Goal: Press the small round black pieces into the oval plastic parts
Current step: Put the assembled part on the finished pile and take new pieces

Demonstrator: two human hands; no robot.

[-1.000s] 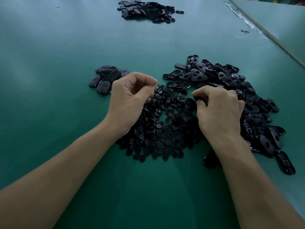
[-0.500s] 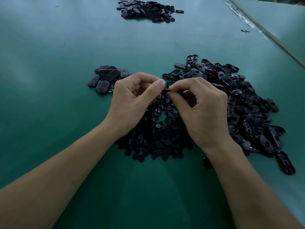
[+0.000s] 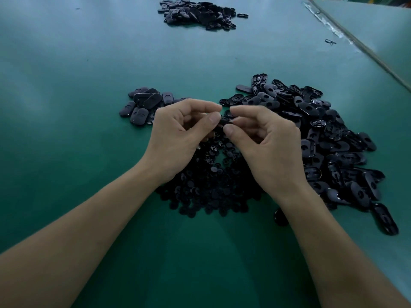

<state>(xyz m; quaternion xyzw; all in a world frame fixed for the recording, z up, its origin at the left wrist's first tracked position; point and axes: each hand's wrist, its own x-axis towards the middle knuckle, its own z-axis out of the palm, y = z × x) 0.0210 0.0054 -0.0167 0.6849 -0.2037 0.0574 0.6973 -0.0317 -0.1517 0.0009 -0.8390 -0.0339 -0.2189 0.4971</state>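
Left hand (image 3: 178, 138) and right hand (image 3: 266, 147) both pinch one oval part (image 3: 224, 123) above the round pieces (image 3: 211, 185), likely so thumbs can press one in.

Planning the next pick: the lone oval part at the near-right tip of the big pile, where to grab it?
Pinch the oval part across its narrow width, on both long edges at mid-length, from above. It lies flat on the table at the end of the pile, its long edges look free, and its rounded ends would likely slip.
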